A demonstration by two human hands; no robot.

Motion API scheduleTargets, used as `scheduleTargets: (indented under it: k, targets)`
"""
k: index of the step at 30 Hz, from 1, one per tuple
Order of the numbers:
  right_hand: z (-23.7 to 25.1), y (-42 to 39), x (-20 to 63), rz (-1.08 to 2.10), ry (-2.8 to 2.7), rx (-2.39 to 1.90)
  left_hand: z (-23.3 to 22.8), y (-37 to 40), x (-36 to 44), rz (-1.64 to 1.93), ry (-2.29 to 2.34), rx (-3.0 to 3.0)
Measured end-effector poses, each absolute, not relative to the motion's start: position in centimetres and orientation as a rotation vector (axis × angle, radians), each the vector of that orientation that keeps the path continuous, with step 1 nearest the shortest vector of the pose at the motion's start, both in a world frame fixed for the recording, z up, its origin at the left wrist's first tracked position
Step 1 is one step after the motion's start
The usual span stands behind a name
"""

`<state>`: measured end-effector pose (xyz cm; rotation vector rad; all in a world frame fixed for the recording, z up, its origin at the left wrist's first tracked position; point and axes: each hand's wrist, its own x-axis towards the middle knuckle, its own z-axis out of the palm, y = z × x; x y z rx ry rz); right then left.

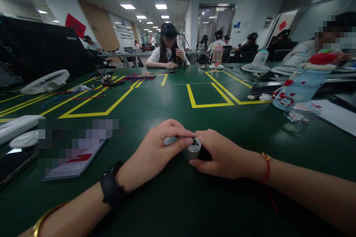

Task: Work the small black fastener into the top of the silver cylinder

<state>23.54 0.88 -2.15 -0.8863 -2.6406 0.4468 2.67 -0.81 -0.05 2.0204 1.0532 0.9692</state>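
Small silver metal cylinder (194, 149), smooth and round, at lower centre of frame on matte green table (178, 118); pinched between left hand (155, 148) and right hand (219, 153), both grasping it.

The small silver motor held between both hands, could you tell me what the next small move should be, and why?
Probably a small turn or press with the left hand, since its fingertip already rests on the top of the small silver motor while the right hand steadies the body against the green table.
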Motion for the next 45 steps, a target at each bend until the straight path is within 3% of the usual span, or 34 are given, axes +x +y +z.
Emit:
scheduleTargets:
  k: [12, 17, 23, 45]
  targets:
    - [-1.9, 0.7, 23.5, 0.435, -2.639, -0.882, -0.3, -0.2, 1.7, 0.956, 1.092, 1.812]
    - [-1.7, 0.7, 23.4, 0.422, -2.642, -0.900, -1.8, 1.3, 0.5, 1.002, 1.172, 1.483]
    - [-1.7, 0.7, 23.4, 0.420, -2.649, -0.908, -2.6, 2.4, -0.4, 1.100, 0.961, 1.086]
    - [-1.6, 0.6, 23.4, 0.428, -2.638, -0.904, -2.5, 2.0, -0.3, 1.016, 0.997, 1.226]
